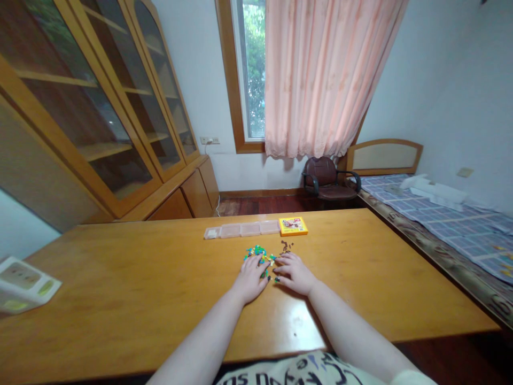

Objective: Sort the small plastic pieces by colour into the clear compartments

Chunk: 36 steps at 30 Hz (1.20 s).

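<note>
A loose pile of small green, blue, yellow and white pieces, which look like tiny building bricks, lies on the wooden table. My left hand rests palm down at the near side of the pile, fingers spread over some pieces. Just to its right, my right hand lies with fingers apart, its tips among a few stray pieces. Beyond the right fingertips sits a small cluster of brown pieces. What lies under the palms is hidden.
Behind the pile stand a row of clear plastic compartments and a yellow box. A white container is at the table's left edge. Past the table are a cabinet, an armchair and a bed.
</note>
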Each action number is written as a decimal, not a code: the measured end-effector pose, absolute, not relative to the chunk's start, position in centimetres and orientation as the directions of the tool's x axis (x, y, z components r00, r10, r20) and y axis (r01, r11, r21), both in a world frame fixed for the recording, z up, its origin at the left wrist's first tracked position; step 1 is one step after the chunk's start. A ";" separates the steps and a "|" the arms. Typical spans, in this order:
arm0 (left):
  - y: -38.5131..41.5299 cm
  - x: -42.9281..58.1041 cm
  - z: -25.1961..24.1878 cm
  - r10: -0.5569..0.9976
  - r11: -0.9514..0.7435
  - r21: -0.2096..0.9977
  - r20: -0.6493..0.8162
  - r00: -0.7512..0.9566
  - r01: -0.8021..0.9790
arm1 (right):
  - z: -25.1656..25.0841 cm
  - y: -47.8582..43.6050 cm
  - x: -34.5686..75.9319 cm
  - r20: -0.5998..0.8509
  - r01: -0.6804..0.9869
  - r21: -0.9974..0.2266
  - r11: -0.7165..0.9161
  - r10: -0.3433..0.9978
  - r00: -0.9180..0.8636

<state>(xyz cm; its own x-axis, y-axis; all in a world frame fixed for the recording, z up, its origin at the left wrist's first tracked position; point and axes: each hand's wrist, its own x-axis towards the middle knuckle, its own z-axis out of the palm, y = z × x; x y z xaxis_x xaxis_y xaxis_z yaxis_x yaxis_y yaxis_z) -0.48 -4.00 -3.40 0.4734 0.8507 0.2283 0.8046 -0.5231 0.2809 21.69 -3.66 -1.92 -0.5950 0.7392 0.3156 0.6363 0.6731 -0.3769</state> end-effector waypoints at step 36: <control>-4.5 -0.4 -2.2 0.781 -0.625 0.266 0.224 0.584 0.734 | -2.2 -3.6 21.5 0.255 0.745 -0.356 0.564 0.826 -0.503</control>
